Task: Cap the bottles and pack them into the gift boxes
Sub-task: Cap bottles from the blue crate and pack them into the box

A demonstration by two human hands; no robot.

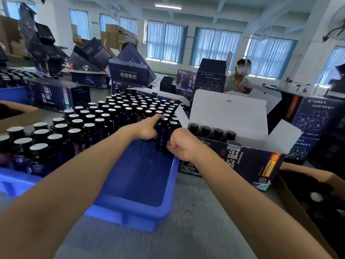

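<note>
bottles (pixel 104 116) in tray (pixel 138 212) | gift box (pixel 242 157) right — perhaps touching

The crate (pixel 141 184) is bright blue. The bottles (pixel 89 128) in it are dark navy with shiny silver tops. Those in the gift box (pixel 248 161) wear black caps (pixel 218 132). The box is navy outside with white characters and a red-and-gold seal, and white inside its flaps. The bench (pixel 196 230) is grey, the near right carton (pixel 313 173) brown, the far curtains (pixel 164 40) blue.
</note>
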